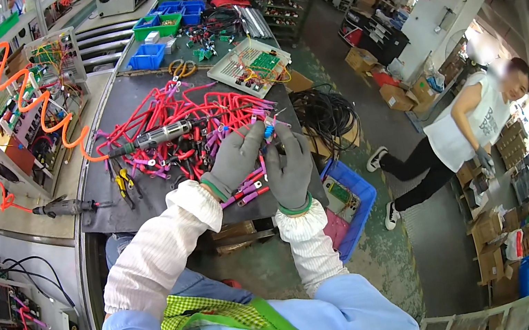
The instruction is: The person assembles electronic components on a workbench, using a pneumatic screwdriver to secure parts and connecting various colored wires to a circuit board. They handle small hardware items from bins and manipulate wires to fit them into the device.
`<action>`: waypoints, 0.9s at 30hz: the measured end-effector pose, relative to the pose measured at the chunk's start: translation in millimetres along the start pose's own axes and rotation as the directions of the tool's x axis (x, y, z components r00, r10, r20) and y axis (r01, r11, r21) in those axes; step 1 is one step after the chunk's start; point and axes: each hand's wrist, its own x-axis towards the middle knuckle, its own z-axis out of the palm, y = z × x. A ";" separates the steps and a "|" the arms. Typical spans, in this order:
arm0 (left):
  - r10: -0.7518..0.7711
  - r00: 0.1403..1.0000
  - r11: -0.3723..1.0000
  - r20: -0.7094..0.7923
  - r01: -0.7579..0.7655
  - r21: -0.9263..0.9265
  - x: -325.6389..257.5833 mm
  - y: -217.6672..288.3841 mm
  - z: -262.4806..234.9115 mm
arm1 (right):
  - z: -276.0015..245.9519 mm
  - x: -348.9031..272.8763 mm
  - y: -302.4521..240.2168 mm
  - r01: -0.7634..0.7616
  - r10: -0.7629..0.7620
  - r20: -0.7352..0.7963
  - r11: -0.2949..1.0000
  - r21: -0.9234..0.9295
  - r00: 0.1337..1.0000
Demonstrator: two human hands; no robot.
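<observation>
Both gloved hands meet over the near edge of the dark table [145,206], at the front of a heap of red wires with purple terminal sleeves [200,116]. The left hand [234,163] has its fingers curled together around a small bunch of those wire ends, and the right hand [289,168] pinches a small blue connector piece [268,129] just above the left fingertips, so the two hands touch around it. The piece sits between them, raised a little above the table, with the heap directly behind.

The likely trouble is tangling: the loose red wires cross one another, and lifting the held bunch could drag neighbours along or pull them off the table edge toward the blue bin [355,202] below. The thick gloves may also let the small piece slip. An electric screwdriver [158,136] lies across the heap, and its orange coiled cord [29,99] could snag wires.
</observation>
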 end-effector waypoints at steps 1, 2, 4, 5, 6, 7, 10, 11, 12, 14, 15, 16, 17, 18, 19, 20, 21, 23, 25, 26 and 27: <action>-0.032 0.999 0.999 0.005 0.032 -0.022 -1.9 -0.2 0.0 | -0.5 -2.0 -0.6 -0.007 0.007 -0.015 1.000 0.011 1.000; -0.011 1.000 1.000 0.006 0.011 -0.021 -2.5 -0.2 0.8 | -0.5 -2.8 -1.4 -0.019 0.019 -0.001 1.000 0.010 1.000; 0.076 0.997 0.995 0.013 -0.075 -0.066 -3.8 -1.1 2.3 | -0.9 -4.1 -2.8 -0.069 0.068 0.024 0.997 0.043 0.997; 0.064 0.998 0.997 0.008 -0.064 -0.042 -4.4 -1.4 2.1 | -1.1 -4.2 -3.6 -0.045 0.044 0.016 0.998 0.036 0.999; 0.071 0.997 0.997 0.027 -0.070 -0.028 -4.4 -2.0 1.8 | -1.5 -4.1 -4.1 -0.030 0.029 0.010 0.999 0.032 1.000; 0.054 0.998 0.998 0.045 -0.054 -0.013 -4.4 -1.9 0.1 | -1.9 -3.2 -4.8 -0.036 0.036 -0.002 0.998 0.043 0.999; 0.109 0.994 0.900 0.008 -0.102 0.424 -3.3 0.1 -5.9 | -5.3 -1.3 -7.6 0.003 -0.001 -0.051 0.998 0.058 0.999; 0.127 0.992 0.823 0.000 -0.105 0.558 -4.6 1.6 -8.5 | -7.5 -0.6 -8.5 0.012 -0.011 -0.061 1.000 0.026 0.998; 0.143 0.990 0.788 0.012 -0.121 0.604 -5.7 3.3 -8.8 | -10.5 1.0 -9.2 0.034 -0.033 -0.062 0.999 0.014 0.998; 0.119 0.989 0.616 0.085 -0.141 0.775 -7.6 9.2 -9.1 | -14.0 6.4 -10.4 0.009 -0.002 -0.073 0.996 0.094 0.997; 0.096 0.986 0.526 0.135 -0.165 0.834 -7.8 11.7 -6.4 | -15.8 10.2 -10.0 -0.047 0.052 -0.029 0.987 0.156 0.998; -0.013 0.992 0.418 0.126 -0.109 0.902 -9.1 14.3 -3.5 | -18.3 15.5 -7.8 -0.103 0.102 0.015 0.973 0.208 0.995; -0.060 0.989 0.374 0.135 -0.103 0.922 -9.8 16.7 0.9 | -21.4 21.7 -4.6 -0.158 0.144 0.071 0.950 0.271 0.987; -0.102 0.984 0.332 0.144 -0.103 0.938 -11.0 19.4 4.8 | -20.0 30.8 -0.2 -0.113 0.115 0.017 0.918 0.380 0.993; -0.146 0.978 0.287 0.147 -0.101 0.953 -12.5 22.2 8.3 | -24.4 38.0 4.8 -0.267 0.225 0.148 0.870 0.415 0.963; -0.133 0.977 0.252 0.164 -0.127 0.960 -14.4 24.9 11.3 | -31.0 44.6 10.4 -0.432 0.328 0.296 0.793 0.430 0.897; -0.157 0.973 0.242 0.168 -0.127 0.962 -16.6 27.4 13.9 | -36.3 49.7 15.5 -0.586 0.409 0.440 0.692 0.421 0.799; -0.165 0.970 0.224 0.181 -0.141 0.964 -18.2 32.3 17.1 | -40.8 56.6 23.2 -0.575 0.305 0.527 0.659 0.485 0.793; -0.134 0.962 0.285 0.238 -0.193 0.939 -18.1 36.0 17.9 | -45.9 59.4 30.5 -0.574 0.271 0.543 0.625 0.529 0.795; -0.139 0.953 0.320 0.267 -0.212 0.923 -17.5 37.8 18.1 | -48.0 59.4 33.3 -0.568 0.283 0.524 0.628 0.532 0.803; -0.129 0.953 0.328 0.273 -0.219 0.919 -16.2 40.4 18.5 | -50.4 59.9 35.8 -0.588 0.326 0.508 0.612 0.529 0.797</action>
